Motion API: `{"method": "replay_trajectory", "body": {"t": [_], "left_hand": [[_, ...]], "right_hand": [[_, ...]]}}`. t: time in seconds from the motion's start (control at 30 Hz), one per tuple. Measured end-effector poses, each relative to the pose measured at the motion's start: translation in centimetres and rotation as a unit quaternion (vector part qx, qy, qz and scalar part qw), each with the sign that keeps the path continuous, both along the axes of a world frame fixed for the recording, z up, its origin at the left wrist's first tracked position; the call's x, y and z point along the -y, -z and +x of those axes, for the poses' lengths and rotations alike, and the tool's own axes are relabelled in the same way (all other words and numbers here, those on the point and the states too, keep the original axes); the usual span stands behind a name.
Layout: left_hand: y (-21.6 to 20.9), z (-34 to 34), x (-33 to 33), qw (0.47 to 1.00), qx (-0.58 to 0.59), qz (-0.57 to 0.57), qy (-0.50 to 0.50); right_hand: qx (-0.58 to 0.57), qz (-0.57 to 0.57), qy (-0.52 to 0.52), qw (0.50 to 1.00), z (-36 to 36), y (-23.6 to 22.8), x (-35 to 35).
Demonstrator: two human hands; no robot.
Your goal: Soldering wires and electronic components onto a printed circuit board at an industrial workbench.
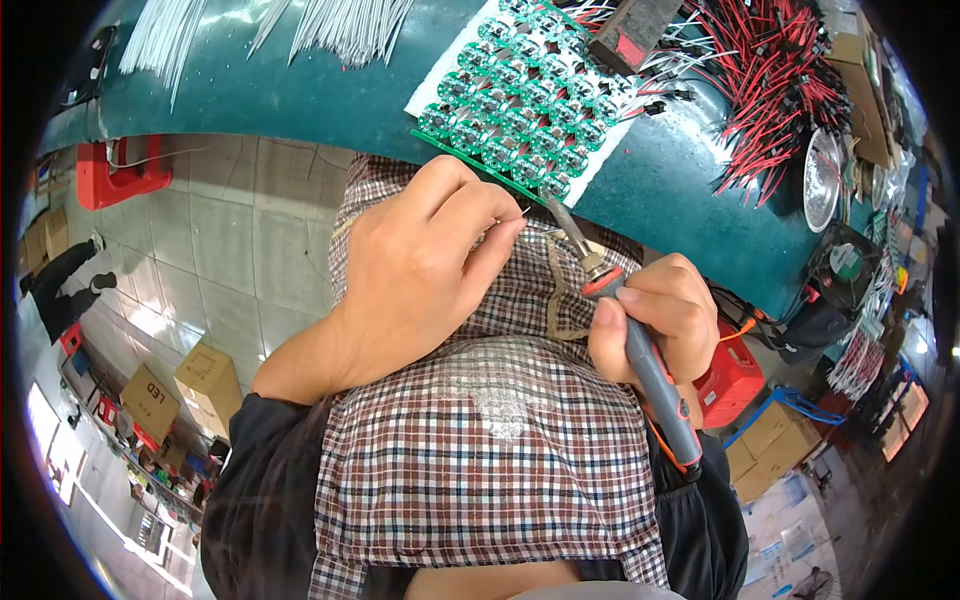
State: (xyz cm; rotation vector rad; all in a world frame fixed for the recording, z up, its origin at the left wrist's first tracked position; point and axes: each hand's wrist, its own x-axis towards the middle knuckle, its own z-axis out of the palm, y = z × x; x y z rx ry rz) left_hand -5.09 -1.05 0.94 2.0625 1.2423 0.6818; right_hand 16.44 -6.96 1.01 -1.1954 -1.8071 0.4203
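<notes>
My right hand (pixel 665 325) is wrapped around the grey and red handle of a soldering iron (pixel 640 345). The iron's metal tip points up and to the left, close to the near corner of a panel of round green circuit boards (pixel 520 120). The panel lies on a white sheet (pixel 612 150) at the table's near edge. Just below that edge, my left hand (pixel 430 255) is closed, thumb and forefinger pinched together. A tiny, thin, light-coloured end shows at those fingertips; what it belongs to is hidden.
A dark block (pixel 635 35) rests over the panel's far right corner. Red and black wires with connectors (pixel 765 85) are heaped on the green table (pixel 270 95), near a metal bowl (pixel 823 180). White wires (pixel 350 30) lie at the far left. A small fan (pixel 848 262) stands right.
</notes>
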Motion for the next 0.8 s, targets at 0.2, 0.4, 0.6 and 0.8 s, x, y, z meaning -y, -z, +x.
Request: {"method": "replay_trajectory", "body": {"t": [0.2,0.4,0.6,0.8], "left_hand": [[0.2,-0.3,0.2,0.999,0.025,-0.007,-0.022],[0.0,-0.4,0.1,1.0,0.016,0.0,-0.025],[-1.1,-0.7,0.0,0.997,0.033,-0.073,-0.017],[-2.7,-3.1,-0.7,0.866,0.289,-0.394,0.104]], "right_hand": [[-0.02,0.014,0.024,0.999,0.4,0.1,0.3],[-0.012,0.014,0.012,1.0,-0.2,0.0,0.1],[-0.016,0.024,0.023,0.999,0.2,0.0,-0.1],[-0.02,0.031,0.113,0.993,2.8,-0.4,1.5]]}}
